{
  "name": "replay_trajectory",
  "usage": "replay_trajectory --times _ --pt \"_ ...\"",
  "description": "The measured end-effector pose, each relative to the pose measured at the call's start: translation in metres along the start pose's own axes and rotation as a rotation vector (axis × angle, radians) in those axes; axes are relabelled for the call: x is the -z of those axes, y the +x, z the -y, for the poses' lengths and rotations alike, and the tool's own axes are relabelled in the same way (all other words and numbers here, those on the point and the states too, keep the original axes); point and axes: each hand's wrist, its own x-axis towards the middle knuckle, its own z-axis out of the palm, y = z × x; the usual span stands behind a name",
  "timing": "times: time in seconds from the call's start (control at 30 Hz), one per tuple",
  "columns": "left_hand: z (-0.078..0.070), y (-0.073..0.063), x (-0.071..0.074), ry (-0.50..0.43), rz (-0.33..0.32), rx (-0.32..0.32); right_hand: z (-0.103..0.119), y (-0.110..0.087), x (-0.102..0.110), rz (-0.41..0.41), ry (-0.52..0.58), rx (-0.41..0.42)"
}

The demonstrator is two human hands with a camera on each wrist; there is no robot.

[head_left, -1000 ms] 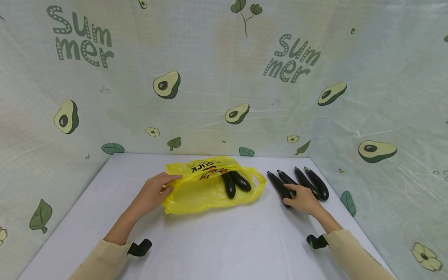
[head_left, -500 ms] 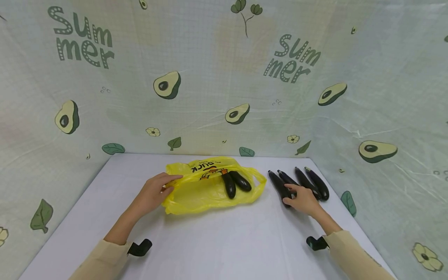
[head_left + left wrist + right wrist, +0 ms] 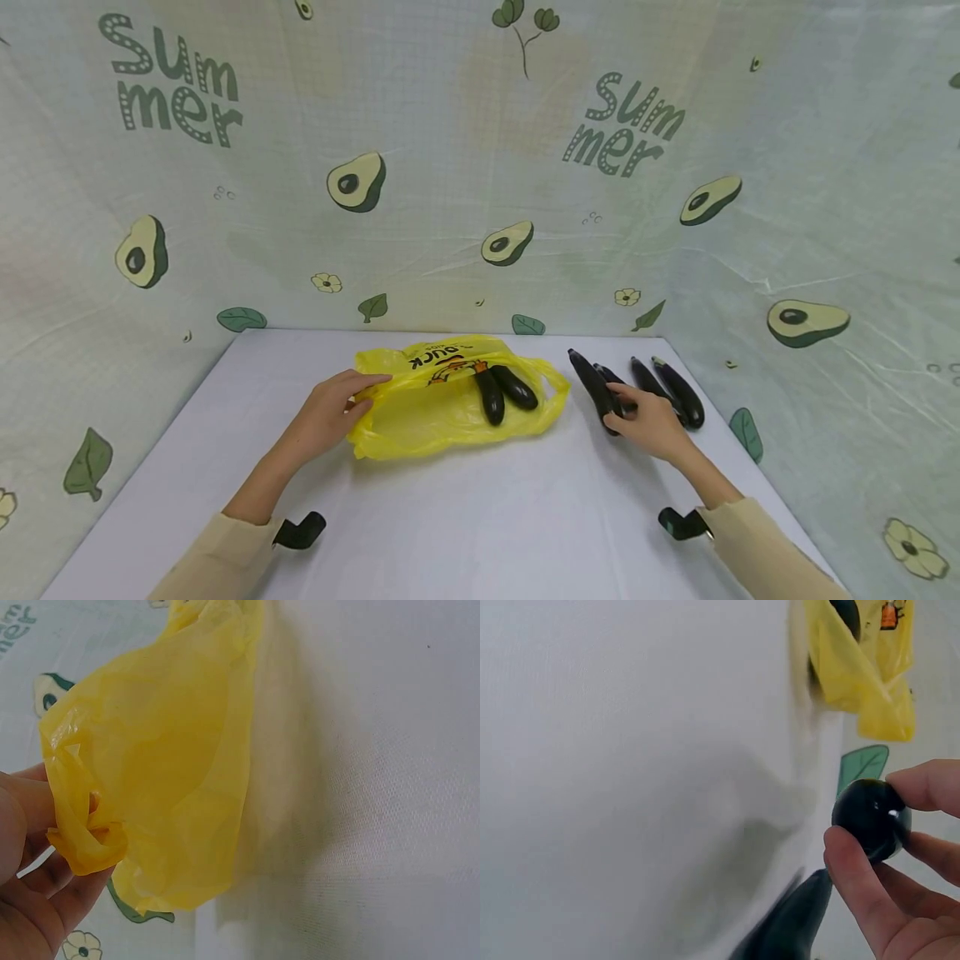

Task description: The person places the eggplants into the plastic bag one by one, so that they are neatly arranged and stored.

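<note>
My left hand pinches the gathered left end of a yellow plastic bag, seen close up in the left wrist view. The bag lies on its side with a duck print on top. Two dark eggplants rest at its right part, near the handle loop. To the right, my right hand grips another long eggplant between thumb and fingers. The right wrist view shows that eggplant's rounded end held above the table. One eggplant behind it is partly covered by the hand.
Two more eggplants lie side by side near the right edge of the white table. A cloth backdrop printed with avocados and leaves rises behind the table and along both sides.
My right hand has raised the eggplant slightly, and its stem end has shifted up and left. The left hand and the bag have stayed in place.
</note>
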Motion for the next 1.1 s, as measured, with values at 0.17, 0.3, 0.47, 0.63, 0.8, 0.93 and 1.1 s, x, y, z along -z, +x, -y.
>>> replay_trajectory --times 0.17,0.3,0.47,0.63,0.8,0.93,1.1 --pt "0.0 0.001 -0.001 0.004 -0.009 -0.009 0.018 -0.006 0.007 -0.007 0.017 0.014" --pt "0.0 0.001 -0.001 0.003 -0.003 -0.005 0.033 -0.011 0.012 -0.008 0.038 0.038" --pt "0.0 0.0 0.0 0.007 -0.001 -0.003 0.049 -0.015 0.017 0.004 0.076 0.076" --pt "0.0 0.001 0.0 0.01 -0.004 -0.005 0.061 -0.02 0.017 0.022 0.131 0.109" --pt "0.0 0.001 0.0 0.01 -0.005 -0.009 0.071 -0.023 0.015 0.03 0.146 0.147" --pt "0.0 0.001 0.0 0.011 -0.003 -0.009 0.078 -0.024 0.012 0.049 0.145 0.146" --pt "0.0 0.001 0.0 0.009 -0.003 -0.01 0.083 -0.024 0.008 0.068 0.148 0.145"
